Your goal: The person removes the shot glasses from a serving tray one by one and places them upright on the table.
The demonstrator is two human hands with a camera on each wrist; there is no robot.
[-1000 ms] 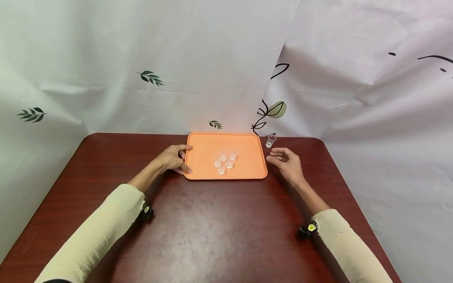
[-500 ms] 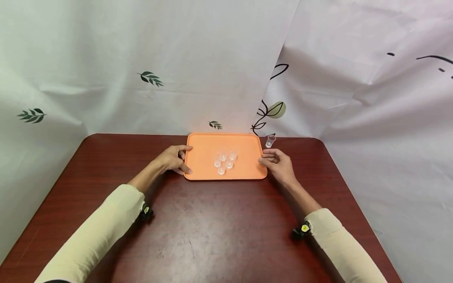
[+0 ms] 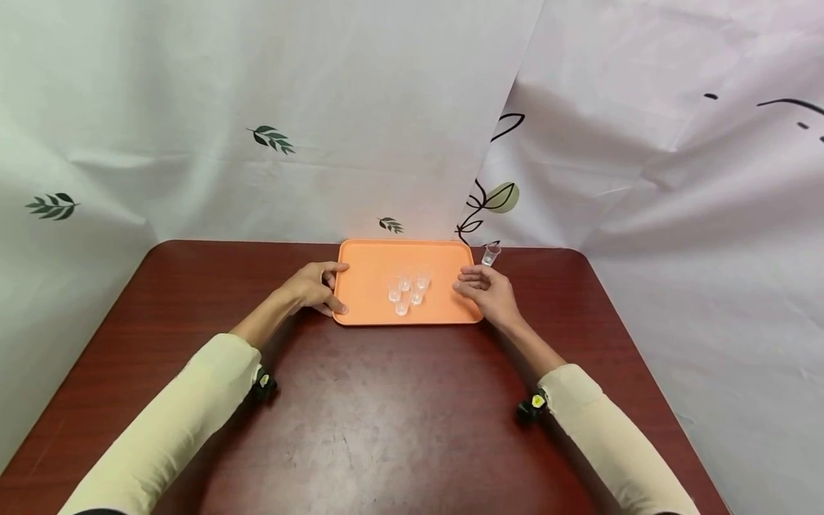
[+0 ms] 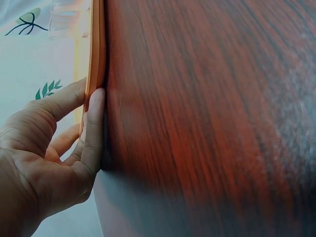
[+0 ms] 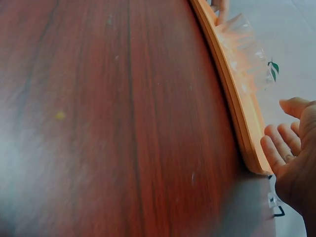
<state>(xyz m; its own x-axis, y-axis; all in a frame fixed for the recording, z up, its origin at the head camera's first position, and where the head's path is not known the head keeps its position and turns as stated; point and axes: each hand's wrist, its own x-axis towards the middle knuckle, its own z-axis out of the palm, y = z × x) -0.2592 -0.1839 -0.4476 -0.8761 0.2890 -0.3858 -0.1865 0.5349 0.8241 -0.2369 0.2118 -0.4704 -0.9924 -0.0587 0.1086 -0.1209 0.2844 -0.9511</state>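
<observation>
An orange tray (image 3: 363, 275) lies by the table's far edge, bearing several small clear plastic cups (image 3: 402, 307) clustered upright near its middle. My left hand (image 3: 313, 287) grips the tray's left end; in the left wrist view its thumb (image 4: 69, 101) and fingers (image 4: 95, 126) pinch the rim from both sides. Over the tray's right end reaches my right hand (image 3: 491, 295), holding nothing, fingers gently bent and thumb apart, a short way from the cups. Another clear cup (image 3: 491, 254) stands on the table just beyond the right fingers, beside the tray's far right corner.
The dark red-brown wooden table (image 3: 360, 422) extends from the tray towards me. Behind it and along its right side hangs a pale cloth (image 3: 399, 129) with leaf prints, close to the table's far edge.
My right hand has moved left, from beside the lone cup across the tray's right rim. The left hand, the tray and the cups have stayed where they were.
</observation>
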